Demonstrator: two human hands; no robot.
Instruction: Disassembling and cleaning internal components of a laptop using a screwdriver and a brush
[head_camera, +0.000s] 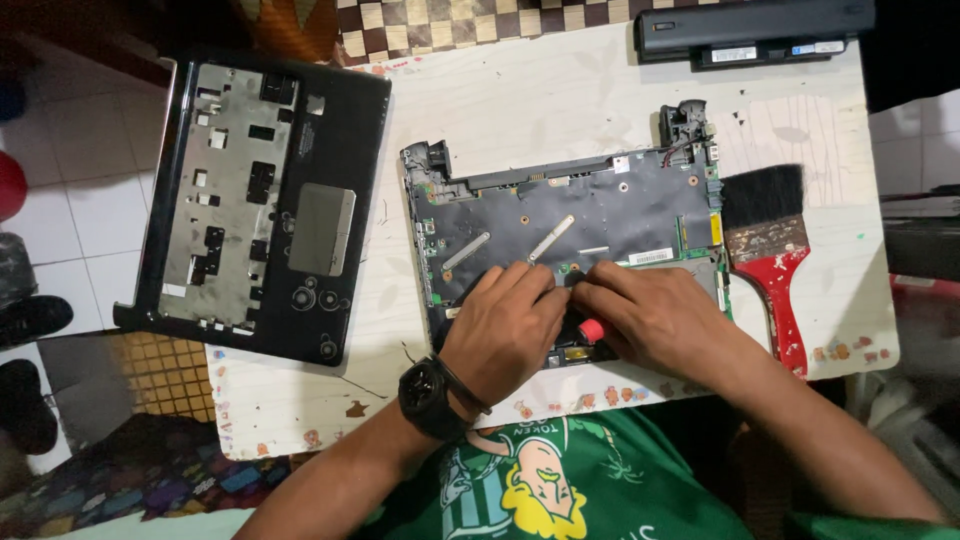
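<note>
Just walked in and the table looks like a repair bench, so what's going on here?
A person is bent over an opened laptop base on a small white table. Both hands are pressed together at its near edge: the left hand and the right hand share a red-and-black tool, probably a screwdriver. The removed top cover lies to the left, overhanging the table. A red-handled brush lies to the right, and a black battery pack at the far edge.

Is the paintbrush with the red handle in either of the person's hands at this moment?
No: the paintbrush lies on the table to the right of the opened laptop base, while the left hand and right hand rest on that base.
</note>
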